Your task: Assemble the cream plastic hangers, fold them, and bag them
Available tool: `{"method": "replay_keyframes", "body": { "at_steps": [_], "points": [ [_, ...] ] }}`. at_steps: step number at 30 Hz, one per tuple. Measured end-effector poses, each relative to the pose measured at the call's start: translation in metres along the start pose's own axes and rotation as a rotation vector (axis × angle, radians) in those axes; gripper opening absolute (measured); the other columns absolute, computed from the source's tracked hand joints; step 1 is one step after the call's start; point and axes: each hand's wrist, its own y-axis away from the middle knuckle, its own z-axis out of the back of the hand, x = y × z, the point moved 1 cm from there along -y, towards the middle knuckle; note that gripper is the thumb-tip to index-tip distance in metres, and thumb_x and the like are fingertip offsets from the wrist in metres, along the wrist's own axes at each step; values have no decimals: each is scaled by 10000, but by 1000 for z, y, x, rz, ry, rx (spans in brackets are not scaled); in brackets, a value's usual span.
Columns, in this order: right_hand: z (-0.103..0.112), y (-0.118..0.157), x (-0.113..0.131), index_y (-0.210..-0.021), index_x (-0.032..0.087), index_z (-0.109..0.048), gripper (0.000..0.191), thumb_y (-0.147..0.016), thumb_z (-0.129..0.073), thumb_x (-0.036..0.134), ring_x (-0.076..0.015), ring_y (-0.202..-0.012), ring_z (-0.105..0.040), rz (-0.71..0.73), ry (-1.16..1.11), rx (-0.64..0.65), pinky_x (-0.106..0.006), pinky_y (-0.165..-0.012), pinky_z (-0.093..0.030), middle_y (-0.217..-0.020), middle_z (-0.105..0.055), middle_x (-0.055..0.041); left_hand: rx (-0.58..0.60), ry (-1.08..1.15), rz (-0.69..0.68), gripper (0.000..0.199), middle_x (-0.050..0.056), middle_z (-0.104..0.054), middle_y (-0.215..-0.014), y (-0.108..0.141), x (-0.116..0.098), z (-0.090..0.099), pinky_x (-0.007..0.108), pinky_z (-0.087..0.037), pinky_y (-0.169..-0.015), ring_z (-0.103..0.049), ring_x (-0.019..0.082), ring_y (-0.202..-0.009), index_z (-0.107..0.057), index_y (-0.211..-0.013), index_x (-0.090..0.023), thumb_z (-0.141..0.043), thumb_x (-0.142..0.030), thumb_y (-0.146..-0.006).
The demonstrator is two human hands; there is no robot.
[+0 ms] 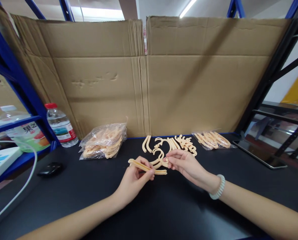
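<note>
My left hand [139, 176] is closed around a long, cream-coloured curved strip [149, 168], apparently plastic, that lies slantwise across the fingers. Close by on the right, my right hand [183, 163] pinches a small cream piece [166, 160] between thumb and fingertips; its exact shape is partly hidden. Just behind the hands, several loose cream pieces lie on the black table: a pair of curved strips [147, 144], some hooked pieces [158, 152] and a cluster of small wavy pieces [187, 145]. A bracelet of pale beads [218, 187] circles my right wrist.
Clear bags of cream pieces lie at the back left [104, 141] and back right [212, 139]. A tablet [260, 154] rests at the right. On the left are a black mouse [50, 169], a red-capped bottle [61, 126] and a white cable [26, 183]. Cardboard [101, 83] walls the back.
</note>
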Motion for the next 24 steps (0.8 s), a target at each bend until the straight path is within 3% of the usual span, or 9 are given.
{"method": "replay_keyframes", "body": {
  "at_steps": [6,12,18,24],
  "points": [
    [1,7,-2,-1019,224,-541,457,-661,-825,237,-115,-689,-622,43,-10,-65,-251,-666,-468,-803,-700,2,11,103,56,237,59,-683,-908,5,3,0,312,-532,-751,-660,175,-824,-476,-838,-196,-638,-369,-853],
    [1,8,-9,-784,171,-678,164,-705,-796,254,-115,-767,-615,50,130,-7,-253,-709,-491,-942,-688,-41,-41,16,41,187,63,-698,-921,7,2,3,342,-539,-806,-680,213,-913,-493,-835,-207,-633,-330,-850],
    [-4,13,-10,-866,157,-661,208,-774,-746,323,-160,-903,-639,-62,110,120,-279,-728,-537,-1037,-671,-80,-59,-183,-47,123,57,-684,-874,12,5,4,346,-546,-766,-682,210,-827,-534,-823,-206,-617,-289,-860],
    [-6,17,-8,-847,146,-578,302,-753,-765,364,-190,-816,-712,-182,44,143,-305,-728,-551,-915,-696,-81,-22,-260,-142,90,44,-713,-908,15,5,5,325,-541,-790,-692,205,-894,-541,-843,-212,-621,-244,-870]
  ]
}}
